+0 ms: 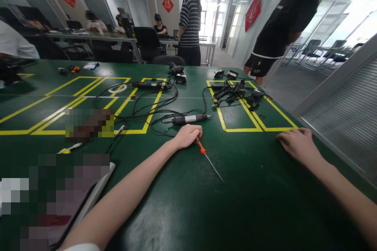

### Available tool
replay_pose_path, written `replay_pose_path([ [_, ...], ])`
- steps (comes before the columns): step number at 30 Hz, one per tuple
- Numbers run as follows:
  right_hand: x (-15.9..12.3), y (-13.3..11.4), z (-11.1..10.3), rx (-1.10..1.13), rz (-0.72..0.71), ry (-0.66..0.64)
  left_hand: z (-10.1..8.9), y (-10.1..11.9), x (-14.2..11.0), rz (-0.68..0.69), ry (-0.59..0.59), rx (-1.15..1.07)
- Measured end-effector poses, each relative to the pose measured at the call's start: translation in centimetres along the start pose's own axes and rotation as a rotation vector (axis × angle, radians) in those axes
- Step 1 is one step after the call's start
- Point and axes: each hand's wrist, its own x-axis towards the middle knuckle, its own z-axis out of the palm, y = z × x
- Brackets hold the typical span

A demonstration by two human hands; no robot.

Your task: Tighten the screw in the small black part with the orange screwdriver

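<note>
My left hand [187, 135] rests on the green table [253, 196], fingers curled over the orange handle of a thin screwdriver [207, 158] whose shaft points toward me and to the right. Just beyond that hand lies a black and silver electric tool [190, 118] with its cable. My right hand [296, 143] lies palm down near the table's right edge, fingers loosely bent, holding nothing. It sits just outside the corner of a yellow taped rectangle [226, 128].
A tangle of black cables and adapters [235, 92] fills the right taped box. More tools and wires [150, 85] lie mid-table, with a white tape ring [117, 89]. A tablet edge [97, 192] sits at the lower left. Two people [190, 19] stand beyond the far edge; others sit at desks.
</note>
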Motion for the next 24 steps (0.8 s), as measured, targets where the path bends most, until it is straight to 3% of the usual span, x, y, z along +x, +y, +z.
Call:
replay_pose_path([
  [5, 0.1, -0.1, -0.7, 0.037, -0.039, -0.013, 0.0, 0.0, 0.0, 0.005, 0.003, 0.009],
  [8, -0.8, 0.3, -1.6, 0.039, -0.029, 0.097, 0.0, 0.0, 0.0, 0.004, 0.002, 0.016],
  [10, -1.8, 0.8, -2.2, -0.001, 0.075, 0.24, -0.1, 0.0, 0.0, 0.002, 0.001, 0.02],
  [13, -3.2, 1.6, -2.6, -0.051, 0.409, 0.468, -0.1, 0.1, 0.0, -0.001, -0.002, 0.027],
  [15, -3.7, 1.9, -2.4, -0.025, 0.598, 0.426, 0.0, 0.1, 0.0, -0.001, -0.002, 0.033],
  [18, -3.9, 2.0, -1.7, 0.091, 0.785, 0.204, 0.0, 0.1, 0.0, -0.001, 0.001, 0.04],
  [20, -3.8, 2.2, -1.3, 0.149, 0.839, 0.158, 0.0, 0.1, 0.0, 0.0, 0.002, 0.043],
  [24, -3.9, 2.3, -0.9, 0.279, 0.818, 0.197, 0.0, 0.0, 0.0, 0.004, 0.002, 0.048],
])
